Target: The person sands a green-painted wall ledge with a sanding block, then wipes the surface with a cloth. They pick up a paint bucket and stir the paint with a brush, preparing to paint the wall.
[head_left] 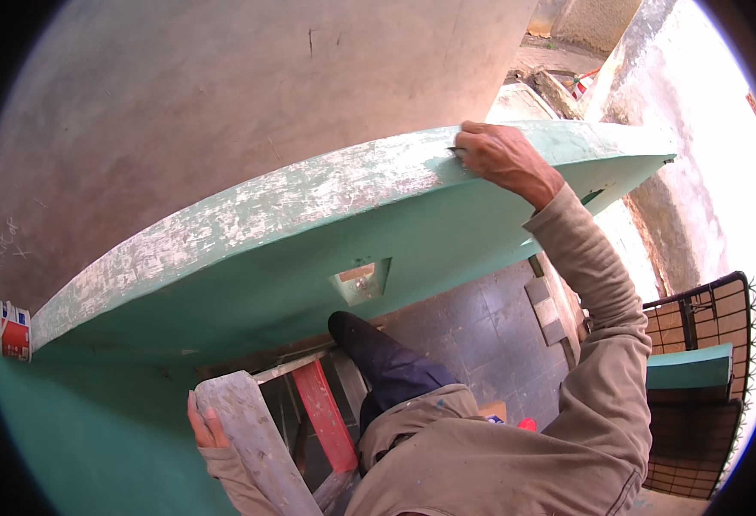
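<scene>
- From my remote seat I looked down on a brownish wall [223, 77], a green half-wall [292, 301] and grey floor tiles [473, 322] below.
- The right hand [505, 156] was curled on the ledge [309, 185], the half-wall's top, its fingers pinching a thin dark tool [457, 151]; only the tip showed, so I could not tell its full shape.
- The left hand [209, 426] lay against the side of the ladder [245, 413]'s top board, fingers along the edge; part of it was hidden, and I could not tell how tightly it gripped.
- The ledge ran beneath the right hand, patchy white and green to the left, more evenly pale green just beside the fingers.
- I judged the step to be scraping old paint off the ledge, partly done.
- To my mind, the next move called for the tool's edge held low and firm on the green beside the hand, with the left hand steadying the body.
- Farther out, a small tub [14, 331] stood at the ledge's left end, a wire rack [696, 310] off to the right.
</scene>
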`<action>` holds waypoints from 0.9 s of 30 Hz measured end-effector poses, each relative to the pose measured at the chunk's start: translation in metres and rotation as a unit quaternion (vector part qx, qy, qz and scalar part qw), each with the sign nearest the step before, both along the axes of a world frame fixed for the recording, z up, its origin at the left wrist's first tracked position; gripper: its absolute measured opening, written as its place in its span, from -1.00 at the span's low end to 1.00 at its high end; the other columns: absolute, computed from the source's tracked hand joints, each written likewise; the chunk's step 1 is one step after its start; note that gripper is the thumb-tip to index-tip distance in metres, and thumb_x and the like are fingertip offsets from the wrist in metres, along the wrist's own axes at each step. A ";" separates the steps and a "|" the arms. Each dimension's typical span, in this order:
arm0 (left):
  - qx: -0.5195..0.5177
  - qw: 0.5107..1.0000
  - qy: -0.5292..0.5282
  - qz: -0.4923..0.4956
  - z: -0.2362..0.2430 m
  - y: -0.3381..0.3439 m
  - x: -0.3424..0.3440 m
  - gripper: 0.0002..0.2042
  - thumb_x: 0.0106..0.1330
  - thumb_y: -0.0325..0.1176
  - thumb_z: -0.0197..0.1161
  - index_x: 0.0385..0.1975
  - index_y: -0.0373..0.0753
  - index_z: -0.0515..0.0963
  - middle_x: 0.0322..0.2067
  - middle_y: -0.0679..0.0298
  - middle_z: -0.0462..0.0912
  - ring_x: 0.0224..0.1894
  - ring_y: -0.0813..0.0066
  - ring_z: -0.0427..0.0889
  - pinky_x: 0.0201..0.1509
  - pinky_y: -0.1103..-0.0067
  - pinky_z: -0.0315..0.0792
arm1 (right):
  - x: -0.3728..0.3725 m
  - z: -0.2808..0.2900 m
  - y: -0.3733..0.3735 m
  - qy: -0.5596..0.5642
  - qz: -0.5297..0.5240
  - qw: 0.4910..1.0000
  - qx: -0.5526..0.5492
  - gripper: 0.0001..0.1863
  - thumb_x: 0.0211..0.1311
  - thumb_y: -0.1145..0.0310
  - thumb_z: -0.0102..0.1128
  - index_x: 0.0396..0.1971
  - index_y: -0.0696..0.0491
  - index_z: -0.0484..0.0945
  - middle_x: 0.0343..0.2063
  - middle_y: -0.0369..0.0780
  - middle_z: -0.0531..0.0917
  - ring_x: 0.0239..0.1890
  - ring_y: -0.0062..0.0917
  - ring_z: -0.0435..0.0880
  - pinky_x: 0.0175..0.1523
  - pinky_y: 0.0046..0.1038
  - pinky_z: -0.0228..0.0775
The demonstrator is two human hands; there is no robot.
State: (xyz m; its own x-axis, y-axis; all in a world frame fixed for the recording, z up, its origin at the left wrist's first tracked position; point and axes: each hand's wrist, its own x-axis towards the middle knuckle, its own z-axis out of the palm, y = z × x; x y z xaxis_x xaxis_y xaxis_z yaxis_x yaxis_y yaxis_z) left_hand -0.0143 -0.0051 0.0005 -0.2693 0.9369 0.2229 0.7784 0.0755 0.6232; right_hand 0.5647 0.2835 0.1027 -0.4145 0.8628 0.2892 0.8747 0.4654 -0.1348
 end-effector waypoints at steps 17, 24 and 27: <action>-0.001 1.000 -0.001 -0.001 0.007 0.002 0.010 -0.51 0.47 -0.21 -0.04 0.27 -0.44 0.25 0.23 -0.05 0.36 0.27 0.16 0.34 0.38 0.37 0.14 | 0.031 -0.010 0.007 0.003 -0.061 0.998 0.024 -0.83 0.24 0.40 0.08 -0.46 0.19 0.53 -0.41 -0.09 0.55 -0.31 -0.20 0.61 -0.21 -0.21 0.46; -0.010 1.000 0.008 -0.005 0.007 0.007 0.006 -0.52 0.47 -0.24 -0.05 0.27 -0.44 0.25 0.23 -0.05 0.37 0.27 0.17 0.34 0.38 0.37 0.15 | -0.022 -0.020 0.001 0.054 -0.005 0.997 0.056 -0.86 0.22 0.41 0.13 -0.47 0.16 0.48 -0.41 -0.12 0.50 -0.35 -0.23 0.59 -0.23 -0.24 0.44; -0.008 1.000 0.002 -0.004 0.002 0.004 0.001 -0.52 0.47 -0.25 -0.05 0.26 -0.44 0.25 0.23 -0.06 0.36 0.26 0.16 0.34 0.38 0.37 0.15 | -0.019 -0.022 0.001 0.053 -0.019 0.996 0.070 -0.86 0.22 0.41 0.11 -0.48 0.16 0.48 -0.42 -0.13 0.51 -0.36 -0.23 0.60 -0.23 -0.25 0.46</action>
